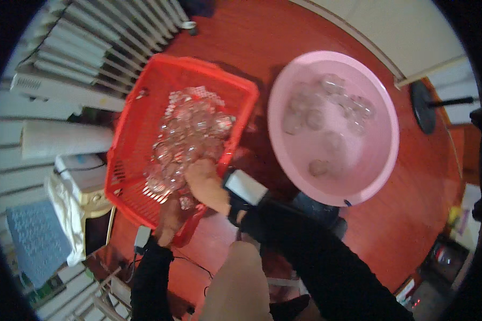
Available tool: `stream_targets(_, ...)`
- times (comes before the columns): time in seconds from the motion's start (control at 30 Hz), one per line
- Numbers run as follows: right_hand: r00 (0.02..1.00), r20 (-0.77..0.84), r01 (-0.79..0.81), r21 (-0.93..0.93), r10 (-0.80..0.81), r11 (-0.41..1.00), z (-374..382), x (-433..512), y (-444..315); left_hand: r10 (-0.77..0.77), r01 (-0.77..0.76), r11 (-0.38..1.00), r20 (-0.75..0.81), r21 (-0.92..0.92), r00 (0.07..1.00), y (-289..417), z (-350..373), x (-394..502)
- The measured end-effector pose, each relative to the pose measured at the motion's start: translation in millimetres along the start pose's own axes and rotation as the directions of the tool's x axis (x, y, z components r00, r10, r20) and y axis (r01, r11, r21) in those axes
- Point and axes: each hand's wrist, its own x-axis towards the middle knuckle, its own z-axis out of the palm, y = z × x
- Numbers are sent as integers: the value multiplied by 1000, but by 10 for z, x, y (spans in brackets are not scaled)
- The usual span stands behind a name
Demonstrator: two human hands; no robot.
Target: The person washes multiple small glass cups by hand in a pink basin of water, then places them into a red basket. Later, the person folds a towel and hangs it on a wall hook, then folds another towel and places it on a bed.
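Before me on the floor is a red plastic basket [123,176] with slotted walls. Inside it lies a heap of transparent rounded vessels [201,124], glass or plastic. My right hand [203,182] reaches over the basket's near side and touches the heap. Lower in the basket's near corner, my left hand [172,212] is against the vessels at the heap's near end. The fingertips of both hands are blurred or hidden among them, so any grip is unclear. To the right stands a pink plastic basin [369,176] of water, with several similar transparent vessels [315,118] in it.
A white finned radiator [116,44] stands beyond the basket at the left. Nearby are a roll of plastic film [64,140] and a blue cloth [38,240]. A black round stand base [423,107] sits right of the basin. My knee [241,277] is close below the basket.
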Motion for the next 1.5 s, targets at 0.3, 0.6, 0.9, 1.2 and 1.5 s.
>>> stream_targets(0.3,843,-503,300,142,-192,943,-720,-320,461,121,23,896,-293,443,948,1214,-623,-365)
stream_targets(0.6,880,300,-374,-43,369,926,-850,-2299,3176,697,-705,685,116,183,708,3081,685,-284)
stream_targets(0.9,833,445,-246,-233,328,941,-250,-2291,3675,628,-491,466,116,736,769,3421,2406,1264)
stream_targets(1.2,810,444,-298,-251,383,921,-280,-2233,3890,583,-574,447,264,686,769,3291,2842,1895)
stream_targets(1.5,823,130,-543,-107,553,833,-1391,-2348,3282,692,-733,501,296,461,659,3657,1305,1265)
